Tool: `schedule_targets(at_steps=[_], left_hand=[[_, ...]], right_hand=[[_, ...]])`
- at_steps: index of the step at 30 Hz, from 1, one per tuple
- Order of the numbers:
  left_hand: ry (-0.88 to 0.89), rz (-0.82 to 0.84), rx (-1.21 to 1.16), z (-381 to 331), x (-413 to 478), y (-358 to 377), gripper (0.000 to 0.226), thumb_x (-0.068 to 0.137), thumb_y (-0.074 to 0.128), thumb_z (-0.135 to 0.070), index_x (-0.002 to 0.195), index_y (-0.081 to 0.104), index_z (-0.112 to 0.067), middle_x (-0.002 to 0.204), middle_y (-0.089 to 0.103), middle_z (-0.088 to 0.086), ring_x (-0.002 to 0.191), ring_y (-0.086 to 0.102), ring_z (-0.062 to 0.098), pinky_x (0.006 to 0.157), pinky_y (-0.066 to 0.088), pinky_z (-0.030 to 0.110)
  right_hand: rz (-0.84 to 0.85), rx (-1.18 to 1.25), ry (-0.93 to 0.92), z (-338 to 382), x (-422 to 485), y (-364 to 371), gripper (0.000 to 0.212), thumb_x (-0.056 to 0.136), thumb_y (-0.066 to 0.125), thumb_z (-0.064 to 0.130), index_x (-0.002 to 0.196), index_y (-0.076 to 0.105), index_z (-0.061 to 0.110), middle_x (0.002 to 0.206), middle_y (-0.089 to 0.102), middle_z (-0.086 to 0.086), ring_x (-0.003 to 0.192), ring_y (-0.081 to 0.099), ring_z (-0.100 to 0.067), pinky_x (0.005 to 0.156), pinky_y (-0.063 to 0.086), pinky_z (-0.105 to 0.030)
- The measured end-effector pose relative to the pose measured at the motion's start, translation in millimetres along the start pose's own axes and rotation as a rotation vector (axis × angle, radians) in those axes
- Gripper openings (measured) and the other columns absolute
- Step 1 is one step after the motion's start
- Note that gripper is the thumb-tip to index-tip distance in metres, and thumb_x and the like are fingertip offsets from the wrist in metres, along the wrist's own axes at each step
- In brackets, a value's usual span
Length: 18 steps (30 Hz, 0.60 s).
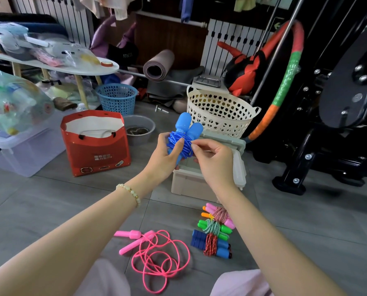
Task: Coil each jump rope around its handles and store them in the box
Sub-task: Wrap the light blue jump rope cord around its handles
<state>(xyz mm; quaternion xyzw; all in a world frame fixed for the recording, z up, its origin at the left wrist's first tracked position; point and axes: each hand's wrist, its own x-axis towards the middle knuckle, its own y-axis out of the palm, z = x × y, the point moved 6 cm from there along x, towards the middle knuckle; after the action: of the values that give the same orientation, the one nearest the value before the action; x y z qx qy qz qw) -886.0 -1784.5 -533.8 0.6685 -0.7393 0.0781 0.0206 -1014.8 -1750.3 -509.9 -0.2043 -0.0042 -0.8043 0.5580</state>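
Observation:
A blue jump rope [185, 130] is held up above the floor, its two handles side by side and its cord wound around them. My left hand [164, 155] grips the handles from the left. My right hand [213, 161] pinches the blue cord at the coil's right side. Under my hands stands the open beige box [187, 184], its lid [238, 161] tipped back on the right. On the floor near me lies a pink jump rope [157, 256], loose and uncoiled. Beside it are three coiled ropes: pink-handled [221, 214], green-handled [213, 227] and blue-handled [211, 244].
A red paper bag [97, 144] stands left of the box, a grey bowl [139, 129] behind it. A cream heart-pattern basket [220, 112] and a blue basket [117, 99] sit farther back. Black gym equipment [332, 129] fills the right; a clear storage bin [18, 150] sits at left.

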Motion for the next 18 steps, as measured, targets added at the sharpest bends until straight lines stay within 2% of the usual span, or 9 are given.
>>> schedule_targets(at_steps=[3,6,8,10,14,18], left_hand=[[-0.001,0.024,0.0,0.2,0.1,1.1,0.029,0.099,0.044,-0.028,0.125,0.034,-0.019,0.077,0.053,-0.005,0.045,0.053,-0.009,0.043,0.042,0.01],[0.013,0.035,0.024,1.3,0.6,-0.8,0.035,0.099,0.044,-0.028,0.13,0.034,-0.014,0.078,0.053,-0.004,0.044,0.051,-0.007,0.042,0.041,0.011],[0.026,0.042,0.044,3.1,0.9,-2.1,0.035,0.099,0.046,-0.029,0.129,0.035,-0.015,0.08,0.056,-0.004,0.053,0.053,-0.003,0.044,0.043,0.012],[0.036,0.051,0.056,6.0,1.1,-2.6,0.034,0.098,0.048,-0.03,0.127,0.035,-0.017,0.083,0.06,-0.002,0.067,0.056,0.009,0.048,0.046,0.016],[0.034,0.056,0.05,10.7,2.3,-3.4,0.028,0.096,0.051,-0.031,0.119,0.036,-0.023,0.087,0.062,-0.001,0.073,0.056,0.016,0.05,0.047,0.02],[0.051,0.008,-0.036,5.0,3.9,-2.2,0.026,0.096,0.052,-0.026,0.117,0.037,-0.019,0.082,0.06,0.0,0.066,0.056,0.013,0.046,0.044,0.019]], right_hand=[[0.014,-0.077,-0.042,1.8,0.7,1.5,0.013,0.087,0.062,0.008,0.085,0.07,0.018,0.079,0.071,0.008,0.071,0.068,-0.012,0.073,0.058,-0.039],[0.026,-0.048,0.014,-2.1,2.5,1.3,0.014,0.087,0.062,0.008,0.084,0.07,0.019,0.081,0.071,0.003,0.073,0.069,-0.014,0.073,0.058,-0.036],[0.042,0.04,0.124,-5.5,3.3,0.1,0.016,0.088,0.061,0.007,0.08,0.068,0.02,0.082,0.071,-0.005,0.071,0.069,-0.017,0.071,0.058,-0.03],[0.085,0.109,0.19,-6.9,3.7,0.3,0.016,0.088,0.061,0.006,0.079,0.066,0.018,0.081,0.07,-0.009,0.068,0.067,-0.017,0.068,0.057,-0.023],[0.142,-0.064,0.081,-6.0,6.0,3.9,0.017,0.087,0.062,0.007,0.078,0.068,0.02,0.075,0.069,0.002,0.071,0.066,-0.016,0.073,0.057,-0.026],[0.064,-0.223,-0.11,4.0,2.6,3.5,0.008,0.084,0.066,0.012,0.087,0.073,0.012,0.08,0.07,0.007,0.075,0.064,-0.005,0.073,0.051,-0.017]])
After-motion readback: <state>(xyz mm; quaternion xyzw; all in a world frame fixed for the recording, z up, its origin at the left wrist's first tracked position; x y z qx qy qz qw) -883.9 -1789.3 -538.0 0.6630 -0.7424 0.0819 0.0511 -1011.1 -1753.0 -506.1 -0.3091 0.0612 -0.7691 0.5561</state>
